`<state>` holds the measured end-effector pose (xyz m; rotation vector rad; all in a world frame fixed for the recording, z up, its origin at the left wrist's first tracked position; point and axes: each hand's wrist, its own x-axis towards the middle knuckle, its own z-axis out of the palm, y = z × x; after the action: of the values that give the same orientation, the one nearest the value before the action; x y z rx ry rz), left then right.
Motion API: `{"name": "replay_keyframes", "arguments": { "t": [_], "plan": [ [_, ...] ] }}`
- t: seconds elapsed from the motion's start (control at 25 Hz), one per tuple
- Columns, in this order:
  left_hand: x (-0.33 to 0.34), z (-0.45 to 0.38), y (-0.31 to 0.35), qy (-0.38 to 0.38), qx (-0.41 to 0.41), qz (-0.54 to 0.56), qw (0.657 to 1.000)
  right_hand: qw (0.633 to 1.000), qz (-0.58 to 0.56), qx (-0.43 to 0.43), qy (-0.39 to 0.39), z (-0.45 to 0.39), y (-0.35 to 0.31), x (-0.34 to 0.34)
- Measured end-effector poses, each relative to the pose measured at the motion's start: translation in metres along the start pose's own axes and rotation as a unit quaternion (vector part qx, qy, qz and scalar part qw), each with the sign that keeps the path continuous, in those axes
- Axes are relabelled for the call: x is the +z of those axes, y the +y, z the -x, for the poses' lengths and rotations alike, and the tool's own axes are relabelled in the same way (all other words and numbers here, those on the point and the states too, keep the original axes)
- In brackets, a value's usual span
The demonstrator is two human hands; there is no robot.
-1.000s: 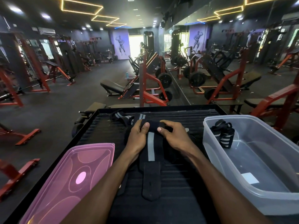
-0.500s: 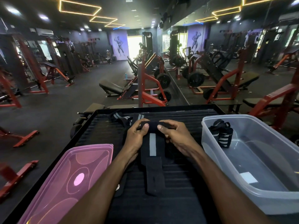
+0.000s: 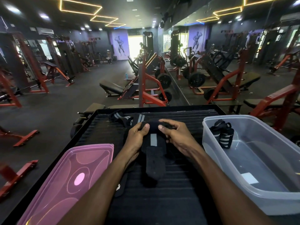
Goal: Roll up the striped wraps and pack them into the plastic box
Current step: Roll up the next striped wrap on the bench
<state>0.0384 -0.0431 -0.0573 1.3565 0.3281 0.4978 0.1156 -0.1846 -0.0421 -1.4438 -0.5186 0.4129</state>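
Rolling toward the person, the black bundle is taking up more of the striped wrap (image 3: 153, 157) than a second ago — its loose tail on the ribbed black tray (image 3: 100, 132) is lying shorter. Both hands are pinching the roll's ends: left hand (image 3: 136, 136), right hand (image 3: 177, 135), thumbs on top. Two rolled wraps (image 3: 223, 134) are standing in the clear plastic box (image 3: 259, 190) — pink lid (image 3: 65, 182) lying left.

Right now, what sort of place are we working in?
Almost certainly a gym. A weight bench and red machine frames loaded with plate weights stand on the dark floor, and a bodybuilder mural covers the far wall. The striped wrap being rolled looks like lifting gear.
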Motion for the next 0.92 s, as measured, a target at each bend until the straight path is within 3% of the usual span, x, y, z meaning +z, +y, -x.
{"name": "replay_keyframes", "arguments": {
  "t": [0.16, 0.32, 0.48, 0.68, 0.8, 0.92],
  "plan": [
    [0.001, -0.001, -0.003, -0.013, 0.028, -0.036, 0.999, 0.999, 0.043, -0.006, -0.017, 0.0, 0.001, 0.0],
    [0.008, 0.005, 0.003, -0.042, -0.052, 0.051, 0.996, 0.995, 0.064, -0.072, -0.027, 0.0, 0.002, -0.001],
    [0.009, -0.001, -0.002, 0.003, -0.036, -0.008, 0.999, 0.988, 0.128, -0.064, -0.059, -0.006, 0.012, 0.004],
    [0.011, 0.002, -0.001, 0.013, -0.044, 0.033, 0.998, 0.963, 0.26, -0.072, -0.022, -0.011, 0.02, 0.01],
    [0.008, 0.003, -0.002, -0.019, -0.07, 0.077, 0.994, 0.964, 0.253, -0.084, -0.019, -0.008, 0.022, 0.016],
    [0.005, 0.003, -0.001, -0.013, -0.046, 0.03, 0.998, 0.977, 0.193, -0.085, -0.028, -0.006, 0.028, 0.016]
  ]
}}
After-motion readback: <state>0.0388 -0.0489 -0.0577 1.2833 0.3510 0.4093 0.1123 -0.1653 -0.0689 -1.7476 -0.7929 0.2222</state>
